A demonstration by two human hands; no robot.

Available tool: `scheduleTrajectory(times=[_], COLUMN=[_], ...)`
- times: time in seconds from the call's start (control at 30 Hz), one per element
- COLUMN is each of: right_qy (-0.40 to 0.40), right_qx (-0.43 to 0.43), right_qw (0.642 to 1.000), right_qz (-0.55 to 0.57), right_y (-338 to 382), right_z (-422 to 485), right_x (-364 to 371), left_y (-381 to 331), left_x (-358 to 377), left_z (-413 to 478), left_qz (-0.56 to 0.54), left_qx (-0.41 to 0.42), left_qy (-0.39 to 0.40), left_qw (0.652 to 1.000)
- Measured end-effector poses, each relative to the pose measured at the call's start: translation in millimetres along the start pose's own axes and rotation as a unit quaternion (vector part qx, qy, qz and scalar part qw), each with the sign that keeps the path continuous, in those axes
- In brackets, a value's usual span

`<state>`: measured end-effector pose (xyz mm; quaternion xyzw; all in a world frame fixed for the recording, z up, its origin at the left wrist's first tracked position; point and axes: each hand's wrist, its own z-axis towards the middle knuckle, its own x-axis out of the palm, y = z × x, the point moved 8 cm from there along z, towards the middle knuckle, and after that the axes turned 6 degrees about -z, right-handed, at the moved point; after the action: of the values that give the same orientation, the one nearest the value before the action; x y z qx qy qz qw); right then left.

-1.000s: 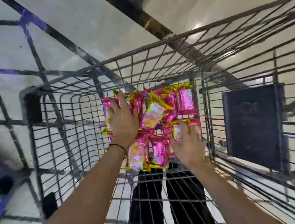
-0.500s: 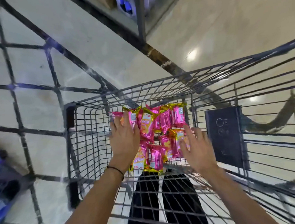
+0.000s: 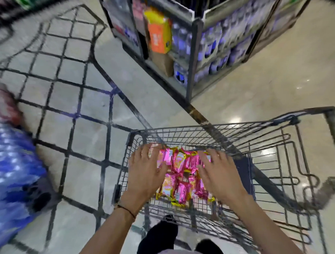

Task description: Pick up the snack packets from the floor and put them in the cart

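My view has risen and drawn back from the cart (image 3: 220, 127), so a shelf unit (image 3: 195, 48) now stands at the far side and more pale floor (image 3: 276, 80) shows. There is one cart, its wire basket near and right of centre. Two hands are in view: the left hand (image 3: 145, 175) and right hand (image 3: 219, 175) are held apart over the pile, fingers spread and straight, gripping nothing. I cannot tell whether the fingertips brush it. The snack packets (image 3: 181, 176) lie heaped on the basket's bottom between and beneath them. I count about nine, pink and yellow, though the hands hide some. None shows on the floor, so I judge this load delivered. One dark band (image 3: 127, 210) circles the left wrist.
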<state>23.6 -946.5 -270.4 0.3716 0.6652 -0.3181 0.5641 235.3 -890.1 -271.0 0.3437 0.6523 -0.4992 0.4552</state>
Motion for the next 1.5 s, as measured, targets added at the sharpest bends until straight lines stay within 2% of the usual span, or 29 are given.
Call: scheduleTrajectory(times=[0.13, 0.27, 0.47, 0.63, 0.77, 0.9, 1.07, 1.3, 1.5], right_qy=[-0.040, -0.087, -0.124, -0.127, -0.135, -0.136, -0.113, -0.075, -0.064], right_qx=[-0.041, -0.119, -0.268, -0.407, -0.495, -0.580, -0.670, -0.753, -0.784], right_qw=[0.998, 0.989, 0.955, 0.904, 0.858, 0.803, 0.734, 0.653, 0.618], right_qz=[0.017, 0.025, 0.037, 0.039, 0.033, 0.026, 0.024, 0.024, 0.005], right_y=[13, 41, 129, 248, 345, 441, 559, 689, 771], right_z=[-16, -42, -85, -133, -197, -279, -413, -581, -668], right_x=[-44, -78, -108, -121, -129, -121, -100, -63, -33], left_y=[-5, 1, 24, 62, 93, 113, 141, 162, 197], left_x=[-41, -71, -115, -152, -160, -159, -131, -107, -106], left_z=[-57, -131, -261, -390, -498, -614, -784, -984, -1085], left_qz=[0.023, 0.042, 0.054, 0.073, 0.088, 0.097, 0.084, 0.083, 0.082], left_qx=[-0.028, -0.100, -0.227, -0.359, -0.462, -0.523, -0.627, -0.704, -0.738], left_qy=[-0.066, -0.121, -0.213, -0.278, -0.299, -0.346, -0.350, -0.347, -0.350], left_qw=[0.997, 0.987, 0.949, 0.888, 0.830, 0.773, 0.691, 0.614, 0.571])
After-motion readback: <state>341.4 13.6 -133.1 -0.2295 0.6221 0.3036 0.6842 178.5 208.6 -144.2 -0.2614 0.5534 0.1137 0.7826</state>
